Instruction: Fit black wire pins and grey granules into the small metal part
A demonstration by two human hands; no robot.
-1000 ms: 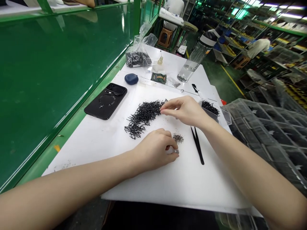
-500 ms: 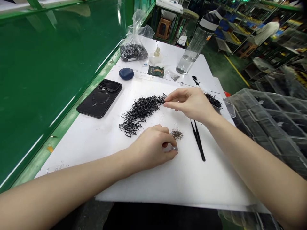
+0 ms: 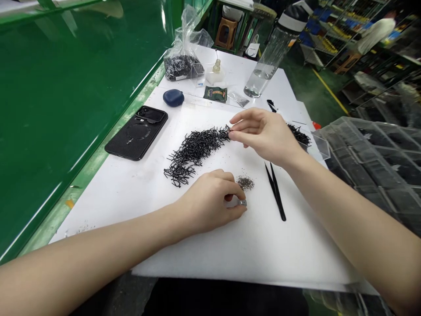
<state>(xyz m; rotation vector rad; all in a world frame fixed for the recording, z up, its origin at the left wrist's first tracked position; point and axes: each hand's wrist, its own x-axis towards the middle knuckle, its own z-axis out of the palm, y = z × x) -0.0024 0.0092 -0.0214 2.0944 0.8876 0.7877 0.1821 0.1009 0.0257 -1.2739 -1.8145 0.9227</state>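
Observation:
My left hand rests on the white work surface, thumb and forefinger pinching a small silver metal piece. Just beyond that piece lies a little heap of tiny brownish metallic bits. My right hand is at the right end of a long pile of short black bent pieces. Its forefinger is raised, while the thumb and another fingertip come together at the pile; what is between them, if anything, is too small to make out. Black tweezers lie below my right wrist.
A black phone and a dark blue case lie left. Behind stand a bag of black pieces, a green packet and a tilted-looking water bottle. More black pieces lie right, beside clear compartment trays.
My right forefinger has lifted away from the thumb, and that hand has shifted slightly. My left hand keeps its pinch on the metal piece. The view has moved a little.

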